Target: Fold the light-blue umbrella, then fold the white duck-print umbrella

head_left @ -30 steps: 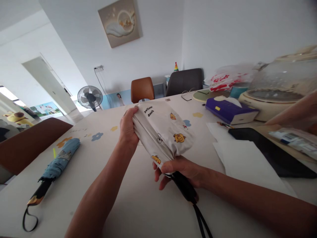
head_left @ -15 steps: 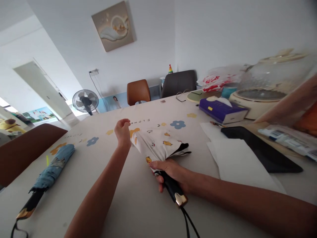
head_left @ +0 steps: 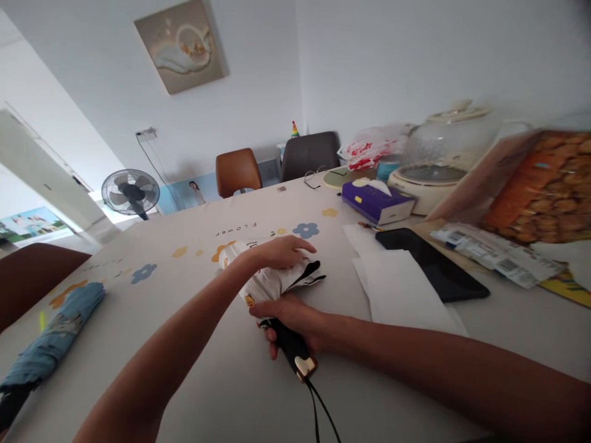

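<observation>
A folded white umbrella with small yellow duck prints and a black inner side lies across the table's middle. My right hand is wrapped round it where the canopy meets the black handle. That handle ends in a gold cap with a black wrist strap. Over the canopy reaches my left hand, its fingers stretched to the right near the loose fabric edge; whether they press on the cloth I cannot tell. At the left lies a blue folded umbrella, its handle partly cut off by the frame.
Right of my hands lie white paper sheets and a black tablet-like slab. Behind them are a purple tissue pack, a glass-lidded pot, eyeglasses and a food bag. Two chairs stand beyond the table.
My left hand has swung right, from beside the canopy's far left to above it. My right hand keeps its grip. The whole view has shifted to the right.
</observation>
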Demonstrator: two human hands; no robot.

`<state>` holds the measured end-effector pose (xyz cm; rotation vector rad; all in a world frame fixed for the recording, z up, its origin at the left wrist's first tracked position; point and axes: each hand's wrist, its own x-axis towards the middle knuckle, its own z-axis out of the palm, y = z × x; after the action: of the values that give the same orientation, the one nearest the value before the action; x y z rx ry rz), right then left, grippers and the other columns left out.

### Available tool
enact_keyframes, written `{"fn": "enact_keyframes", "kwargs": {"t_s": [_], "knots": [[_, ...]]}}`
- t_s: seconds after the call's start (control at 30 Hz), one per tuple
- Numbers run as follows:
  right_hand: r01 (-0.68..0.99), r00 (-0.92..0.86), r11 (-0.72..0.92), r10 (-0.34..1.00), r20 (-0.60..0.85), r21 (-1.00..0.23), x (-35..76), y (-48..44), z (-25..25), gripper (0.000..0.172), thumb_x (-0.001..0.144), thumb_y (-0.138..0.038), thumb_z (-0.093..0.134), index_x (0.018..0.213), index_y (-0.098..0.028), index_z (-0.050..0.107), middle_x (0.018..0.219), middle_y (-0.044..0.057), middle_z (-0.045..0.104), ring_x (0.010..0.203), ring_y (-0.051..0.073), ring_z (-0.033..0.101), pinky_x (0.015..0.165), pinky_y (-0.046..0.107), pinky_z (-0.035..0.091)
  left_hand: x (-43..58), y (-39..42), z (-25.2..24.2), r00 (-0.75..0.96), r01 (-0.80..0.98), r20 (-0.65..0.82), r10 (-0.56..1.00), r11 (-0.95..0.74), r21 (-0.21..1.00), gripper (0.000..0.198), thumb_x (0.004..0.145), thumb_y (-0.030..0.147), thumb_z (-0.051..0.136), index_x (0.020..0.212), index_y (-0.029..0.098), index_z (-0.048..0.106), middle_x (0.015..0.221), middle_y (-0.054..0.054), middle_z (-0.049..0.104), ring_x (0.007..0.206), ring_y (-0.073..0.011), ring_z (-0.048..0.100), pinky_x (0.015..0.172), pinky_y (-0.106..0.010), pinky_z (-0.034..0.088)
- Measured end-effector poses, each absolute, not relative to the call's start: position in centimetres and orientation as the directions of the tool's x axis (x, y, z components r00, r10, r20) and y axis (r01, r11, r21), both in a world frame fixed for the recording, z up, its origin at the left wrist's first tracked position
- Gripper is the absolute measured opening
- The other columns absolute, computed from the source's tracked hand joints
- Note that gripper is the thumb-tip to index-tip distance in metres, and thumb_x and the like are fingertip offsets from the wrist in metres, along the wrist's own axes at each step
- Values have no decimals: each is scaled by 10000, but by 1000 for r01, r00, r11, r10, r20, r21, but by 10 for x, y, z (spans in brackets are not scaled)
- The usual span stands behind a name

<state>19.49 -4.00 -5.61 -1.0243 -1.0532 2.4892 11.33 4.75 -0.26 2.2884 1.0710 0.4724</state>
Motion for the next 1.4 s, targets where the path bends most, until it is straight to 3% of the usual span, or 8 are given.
{"fn": "enact_keyframes", "kwargs": {"t_s": [0.1,0.2,0.3,0.53,0.87,1.13,1.27,1.4], "knots": [[30,-734,-711,461,-498,-703,196,-39,-59,168,771,-279,574,760,-167,449,459,-55,483,353,109,492,421,255,485,125,60,-5,684,642,-80,725,-547,537,436,528,104,481,835,327,695,876,-6,704,808,-204,629,834,-382,441],[20,-754,-704,456,-473,-710,197,-38,-61,193,753,-287,602,768,-167,452,489,-47,494,371,108,495,397,236,460,132,67,-12,710,632,-57,702,-598,493,372,473,98,483,681,326,691,622,16,674,649,-184,607,882,-405,395],[-14,-743,-718,474,-473,-696,197,-38,-60,199,733,-270,624,786,-172,459,520,-55,488,374,92,468,376,226,441,133,69,-14,682,638,59,729,-632,439,299,453,78,477,532,299,661,465,27,582,557,-178,566,906,-423,357],[-82,-740,-737,497,-454,-671,197,-42,-55,167,709,-173,622,776,-167,469,568,-54,484,396,67,440,354,200,411,115,50,25,443,689,475,761,-627,362,310,551,37,418,588,232,656,718,-32,599,734,-193,552,766,-336,407],[-147,-709,-716,558,-432,-683,194,-44,-57,166,695,-127,602,767,-167,458,568,-56,449,411,50,409,304,154,350,33,-33,37,-33,634,734,678,-554,540,241,585,20,420,602,200,579,734,-1,593,783,-153,549,758,-271,400],[-109,-719,-716,536,-442,-689,196,-44,-51,374,705,-492,643,772,-180,447,531,-57,429,375,55,379,292,162,335,-38,-84,-24,-122,678,593,796,-369,635,167,663,61,478,607,206,539,734,-1,579,811,-167,564,858,-322,410],[-23,-739,-770,442,-508,-637,197,-43,-48,560,687,-743,436,677,-183,419,462,-46,406,339,60,367,283,163,314,-47,-97,-39,13,738,586,810,-404,541,179,682,59,482,600,201,552,729,0,595,795,-158,565,923,-364,382],[17,-750,-788,397,-529,-615,197,-40,-51,598,694,-774,356,655,-182,436,443,-41,396,323,66,369,277,167,301,-49,-99,-43,54,752,564,824,-405,520,165,706,88,504,598,198,565,729,-5,611,787,-155,570,932,-380,382]]}}
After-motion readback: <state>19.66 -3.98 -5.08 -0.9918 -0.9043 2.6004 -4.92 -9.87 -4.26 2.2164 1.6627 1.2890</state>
